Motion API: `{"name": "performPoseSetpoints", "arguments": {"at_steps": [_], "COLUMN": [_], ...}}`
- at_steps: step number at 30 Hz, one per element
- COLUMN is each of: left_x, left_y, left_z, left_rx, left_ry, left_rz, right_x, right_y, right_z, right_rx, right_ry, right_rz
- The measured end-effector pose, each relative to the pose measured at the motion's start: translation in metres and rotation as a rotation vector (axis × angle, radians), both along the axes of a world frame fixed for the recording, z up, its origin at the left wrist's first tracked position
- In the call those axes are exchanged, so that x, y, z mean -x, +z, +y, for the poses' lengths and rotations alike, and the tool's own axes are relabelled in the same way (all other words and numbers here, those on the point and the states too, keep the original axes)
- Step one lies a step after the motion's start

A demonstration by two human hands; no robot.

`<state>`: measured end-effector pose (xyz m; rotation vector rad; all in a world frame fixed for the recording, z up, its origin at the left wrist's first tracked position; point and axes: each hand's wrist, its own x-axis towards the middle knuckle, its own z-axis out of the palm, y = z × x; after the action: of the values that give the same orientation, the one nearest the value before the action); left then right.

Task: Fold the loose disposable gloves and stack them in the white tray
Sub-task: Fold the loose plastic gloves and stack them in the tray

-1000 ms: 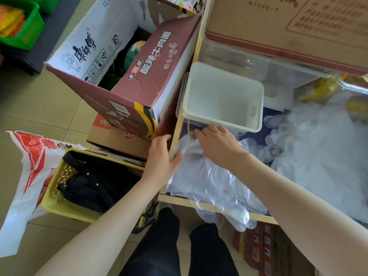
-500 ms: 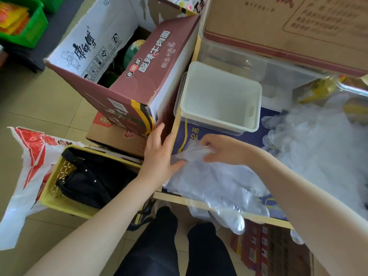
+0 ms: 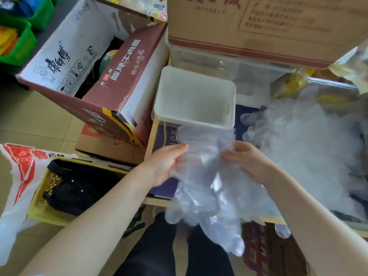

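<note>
The tray is milky white. The gloves are clear with a bluish sheen, as is the loose pile. The noodle carton is maroon and white with a yellow-black stripe. The basket is yellow, the crates green, the bag white with red print.

Tray behind held gloves (loose pile to right)
</note>
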<state>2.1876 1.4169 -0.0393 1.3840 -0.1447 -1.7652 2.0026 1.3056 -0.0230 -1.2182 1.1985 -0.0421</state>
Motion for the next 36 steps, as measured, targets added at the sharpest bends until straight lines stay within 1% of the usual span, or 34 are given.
{"name": "performPoseSetpoints", "arguments": {"at_steps": [1,2,4,8,10,12,14,17,19,20,22,24,27,29,33,34,36], "left_x": [0.006,0.009,0.013,0.013,0.012,0.012,0.012,0.013,0.011,0.01,0.007,0.004,0.0,0.001,0.002,0.002,0.005], "left_y": [-0.007,-0.013,-0.02,-0.022,-0.023,-0.023,-0.023,-0.025,-0.026,-0.027,-0.028,-0.025,-0.025,-0.025,-0.024,-0.026,-0.03], "left_z": [-0.001,-0.002,-0.002,-0.004,-0.005,-0.007,-0.01,-0.015,-0.017,-0.018,-0.02,-0.024,-0.03,-0.033,-0.035,-0.034,-0.033], "left_rx": [-0.017,-0.022,-0.019,0.008,0.022,0.024,0.01,-0.019,-0.034,-0.038,-0.044,-0.054,-0.047,-0.049,-0.074,-0.078,-0.028], "left_ry": [0.014,-0.001,-0.062,-0.076,-0.096,-0.096,-0.079,-0.038,-0.006,0.008,0.032,0.073,0.089,0.064,0.083,0.062,-0.03], "left_rz": [-0.053,-0.139,-0.298,-0.388,-0.445,-0.463,-0.459,-0.473,-0.484,-0.472,-0.442,-0.398,-0.343,-0.353,-0.348,-0.372,-0.487], "right_x": [0.003,0.006,0.01,0.01,0.006,0.0,-0.005,-0.01,-0.01,-0.009,-0.005,0.002,0.005,-0.001,-0.01,-0.011,-0.013], "right_y": [-0.006,-0.014,-0.023,-0.031,-0.033,-0.034,-0.037,-0.04,-0.039,-0.038,-0.034,-0.029,-0.027,-0.032,-0.046,-0.049,-0.053], "right_z": [0.003,0.004,0.005,0.001,-0.001,-0.001,-0.003,-0.007,-0.011,-0.014,-0.019,-0.022,-0.023,-0.022,-0.018,-0.018,-0.015], "right_rx": [0.082,0.142,0.227,0.491,0.589,0.666,0.676,0.616,0.692,0.728,0.74,0.698,0.595,0.559,0.607,0.626,0.636], "right_ry": [0.044,0.049,-0.014,-0.049,-0.089,-0.116,-0.142,-0.18,-0.129,-0.121,-0.135,-0.125,-0.052,-0.025,0.048,0.037,0.009], "right_rz": [0.077,0.109,0.111,0.148,0.131,0.137,0.14,0.157,0.21,0.198,0.082,-0.036,-0.094,-0.082,0.027,0.071,0.128]}}
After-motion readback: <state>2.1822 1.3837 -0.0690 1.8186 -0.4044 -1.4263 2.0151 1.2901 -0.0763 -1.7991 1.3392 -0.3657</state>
